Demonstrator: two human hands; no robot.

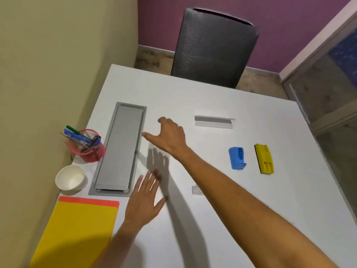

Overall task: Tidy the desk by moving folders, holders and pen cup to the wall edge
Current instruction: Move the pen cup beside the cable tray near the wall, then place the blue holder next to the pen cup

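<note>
**2 empty hands, 2 holders still far from the wall**

Both hands are open and hold nothing. The left hand (144, 198) floats low over the white table (193, 97), near the person, with its fingers spread wide. The right hand (168, 135) reaches farther out over the middle of the table. Its fingers are loose and its thumb points left toward the grey tray (119, 147) set into the table top.

Some things already sit by the wall on the left. The red pen cup (87, 149), full of pens, stands right by the wall, just left of the grey tray. A white paper cup (70, 177) sits near it. The yellow folder (77, 227) lies flat at the near left, with an orange folder (88, 200) peeking out under its far edge.

The 2 holders are not there yet. The blue holder (237, 158) and the yellow holder (264, 159) sit side by side, not touching, on the right side of the table, well apart from the wall.

The next job looks like bringing those 2 holders over. The right hand is the nearer one, so it should swing right and pinch 1 holder by its long sides. Lift it clean off the table, do not drag it. Carry it over the grey tray, not through the pen cup, because a bump could tip the pens out. Set it down flat beside the wall.

A folded white card (213, 122) also lies far out on the table.
</note>
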